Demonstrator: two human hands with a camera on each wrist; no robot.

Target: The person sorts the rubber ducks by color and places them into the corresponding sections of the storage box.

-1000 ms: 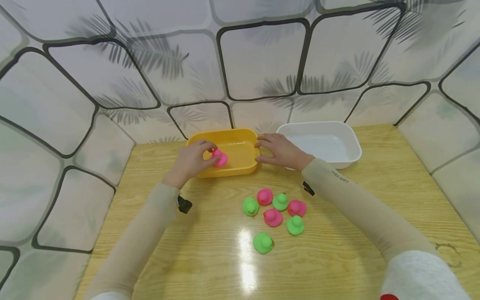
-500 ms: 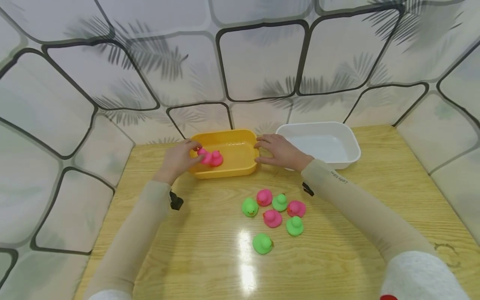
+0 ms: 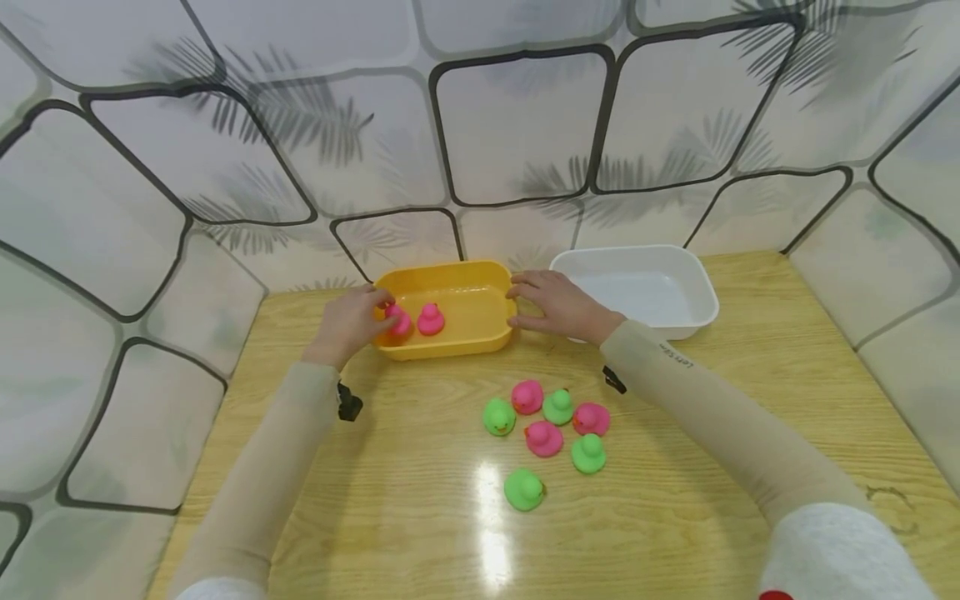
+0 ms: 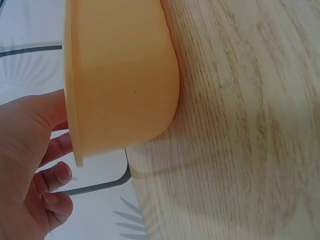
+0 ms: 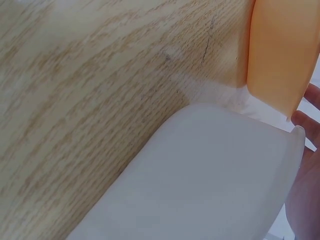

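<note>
My left hand (image 3: 347, 323) reaches over the left end of a yellow plastic tub (image 3: 450, 348) and holds a pink rubber duck (image 3: 399, 323) between thumb and fingers, low inside it. A second pink duck (image 3: 431, 320) sits just right of that one in the tub. In the left wrist view the tub's wall (image 4: 122, 75) hides the held duck and the thumb tip. My right hand (image 3: 558, 304) rests its spread fingertips and thumb at the tub's right end, holding nothing. In the right wrist view its fingertips (image 5: 305, 120) are by the yellow rim.
A white tub (image 3: 637, 287) stands at the back right, beside and partly behind my right hand. On the wooden table (image 3: 405, 467), a loose group of pink ducks (image 3: 543, 437) and green ducks (image 3: 523, 489) lies in front. A patterned wall (image 3: 517, 125) rises behind the tubs.
My left hand has moved left with its pink duck to the tub's left end, leaving a gap to the other pink duck. My right hand stays at the tub's right end.
</note>
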